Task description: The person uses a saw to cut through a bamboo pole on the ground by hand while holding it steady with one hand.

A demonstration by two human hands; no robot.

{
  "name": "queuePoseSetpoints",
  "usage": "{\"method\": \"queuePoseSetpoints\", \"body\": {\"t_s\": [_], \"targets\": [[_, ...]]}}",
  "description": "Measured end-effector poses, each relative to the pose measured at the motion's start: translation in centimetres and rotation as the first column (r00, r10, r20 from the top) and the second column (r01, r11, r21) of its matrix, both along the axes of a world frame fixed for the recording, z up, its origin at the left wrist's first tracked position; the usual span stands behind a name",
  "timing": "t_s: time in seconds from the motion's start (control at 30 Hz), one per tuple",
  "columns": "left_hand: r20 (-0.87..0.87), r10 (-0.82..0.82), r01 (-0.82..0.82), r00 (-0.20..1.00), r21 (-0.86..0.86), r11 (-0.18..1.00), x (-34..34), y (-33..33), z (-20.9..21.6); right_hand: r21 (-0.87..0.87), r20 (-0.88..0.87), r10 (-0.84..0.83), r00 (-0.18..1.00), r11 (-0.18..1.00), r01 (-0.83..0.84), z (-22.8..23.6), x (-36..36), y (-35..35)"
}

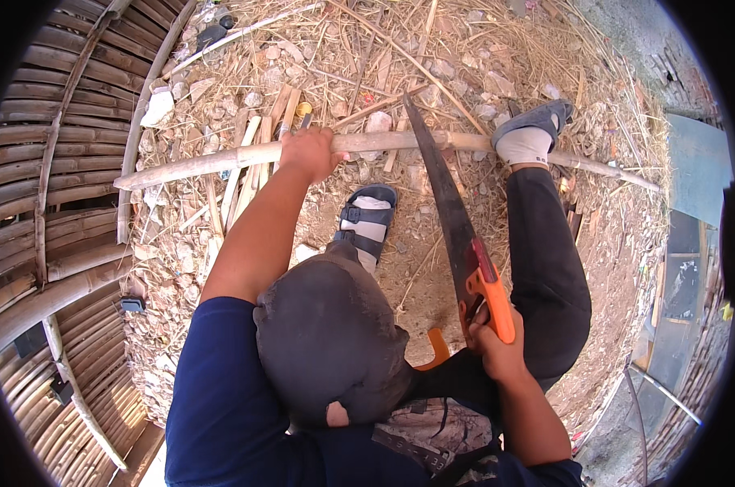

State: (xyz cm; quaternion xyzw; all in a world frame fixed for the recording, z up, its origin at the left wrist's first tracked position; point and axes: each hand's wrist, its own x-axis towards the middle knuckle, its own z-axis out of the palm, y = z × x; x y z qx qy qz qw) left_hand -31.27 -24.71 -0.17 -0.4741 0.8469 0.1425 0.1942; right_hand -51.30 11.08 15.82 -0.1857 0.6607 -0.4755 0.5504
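Observation:
A long bamboo pole (221, 160) lies crosswise over the littered ground. My left hand (307, 152) is closed over it left of the middle, fingers wrapped across its top. In my right hand (497, 349) is the orange handle of a hand saw (449, 203). The dark blade points away from me and crosses the pole right of my left hand, its tip beyond the pole. Whether the teeth touch the bamboo I cannot tell. My right foot in a dark sandal (538, 130) is set on the pole's right part; the other sandal (367, 219) stands on the ground nearer me.
Loose bamboo strips (250, 162) lie under and beside the pole on the left. Straw, stones and wood scraps cover the ground. A slatted bamboo wall (83, 122) rises at the left, and a grey wall (651, 49) at the right. A curved orange piece (438, 349) shows by my right thigh.

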Motion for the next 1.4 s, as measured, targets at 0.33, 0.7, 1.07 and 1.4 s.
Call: {"method": "queuePoseSetpoints", "body": {"t_s": [0.33, 0.7, 1.07, 1.4], "targets": [[-0.005, 0.011, -0.012, 1.0, -0.002, 1.0, 0.9, -0.2, 0.1, 0.148, -0.002, 0.016, 1.0, 0.989, -0.015, -0.5, 0.5, -3.1], [-0.063, 0.001, -0.003, 0.998, -0.029, 1.0, 1.0, -0.3, -0.1, 0.099, 0.03, -0.062, 0.998, 0.993, 0.059, -1.2, 0.9, -5.2], [-0.055, 0.0, 0.0, 0.998, 0.005, 1.0, 0.5, -0.1, 0.1, 0.049, 0.053, -0.064, 0.997, 0.997, 0.061, -2.3, 0.8, -4.7], [-0.006, -0.022, 0.021, 1.0, -0.047, 0.999, -0.1, -0.1, -0.6, 0.032, 0.074, -0.035, 0.997, 0.999, 0.033, 0.3, 0.2, -2.1]]}}
